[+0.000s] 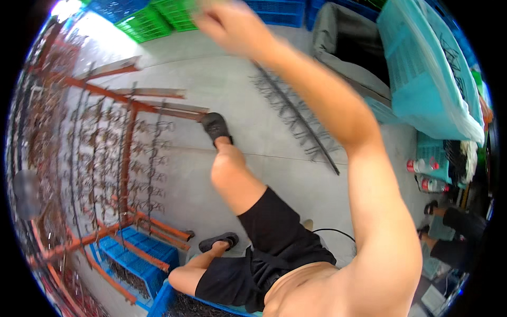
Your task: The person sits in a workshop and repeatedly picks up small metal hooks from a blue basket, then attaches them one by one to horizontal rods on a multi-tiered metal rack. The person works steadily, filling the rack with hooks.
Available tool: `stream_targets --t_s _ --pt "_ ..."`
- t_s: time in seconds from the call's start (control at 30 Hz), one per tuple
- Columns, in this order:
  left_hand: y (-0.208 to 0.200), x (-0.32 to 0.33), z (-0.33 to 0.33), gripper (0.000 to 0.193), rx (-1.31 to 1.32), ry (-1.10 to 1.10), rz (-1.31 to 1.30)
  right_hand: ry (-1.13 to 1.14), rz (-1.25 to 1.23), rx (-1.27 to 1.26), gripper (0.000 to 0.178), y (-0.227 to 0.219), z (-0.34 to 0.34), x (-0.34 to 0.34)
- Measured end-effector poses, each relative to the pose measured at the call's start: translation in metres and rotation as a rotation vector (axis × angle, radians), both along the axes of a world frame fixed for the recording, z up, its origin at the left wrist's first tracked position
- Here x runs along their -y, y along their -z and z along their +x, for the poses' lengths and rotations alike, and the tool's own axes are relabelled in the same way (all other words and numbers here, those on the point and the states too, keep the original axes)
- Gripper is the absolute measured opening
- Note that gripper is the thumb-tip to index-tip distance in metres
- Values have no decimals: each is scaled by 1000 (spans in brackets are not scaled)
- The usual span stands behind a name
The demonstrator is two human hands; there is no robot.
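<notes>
My right arm reaches across the upper middle, and my right hand [224, 26] is a blurred closed fist. A long dark rod with rows of thin wire hooks [298, 119] slants down to the right from behind my forearm. Its line leads up to the fist, which appears to grip its top end; the forearm covers that part. My left hand is outside the picture.
An orange metal rack [127, 158] with hanging hooked rods stands left. Blue crates [138, 253] with dark pieces sit low left. Green crates [145, 24] line the back. A turquoise basket [422, 74], bottles [422, 166] and another person's legs [459, 238] are right.
</notes>
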State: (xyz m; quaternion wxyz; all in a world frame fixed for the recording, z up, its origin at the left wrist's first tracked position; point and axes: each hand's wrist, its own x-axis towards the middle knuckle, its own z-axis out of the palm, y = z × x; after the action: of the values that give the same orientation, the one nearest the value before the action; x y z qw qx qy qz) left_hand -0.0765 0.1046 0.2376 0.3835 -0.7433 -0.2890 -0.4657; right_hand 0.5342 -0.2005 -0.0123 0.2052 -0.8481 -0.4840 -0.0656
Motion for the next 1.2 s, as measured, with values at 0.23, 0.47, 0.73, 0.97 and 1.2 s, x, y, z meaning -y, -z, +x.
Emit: stream_targets --t_s 0.23,0.47,0.73,0.97,1.2 --pt "293 169 164 35 -639 593 -1416 768 -1054 -1205 48 345 -253 329" --pt "421 211 329 32 -902 758 -1577 1415 -538 -1013 43 357 -249 311" --pt "515 191 476 28 -1069 487 -1351 1166 -262 -947 41 352 -248 234" --pt "508 192 479 26 -1105 524 -1322 1021 341 -1738 47 249 -213 195" --pt "374 157 316 23 -821 645 -1318 1267 308 -1238 49 251 -221 170"
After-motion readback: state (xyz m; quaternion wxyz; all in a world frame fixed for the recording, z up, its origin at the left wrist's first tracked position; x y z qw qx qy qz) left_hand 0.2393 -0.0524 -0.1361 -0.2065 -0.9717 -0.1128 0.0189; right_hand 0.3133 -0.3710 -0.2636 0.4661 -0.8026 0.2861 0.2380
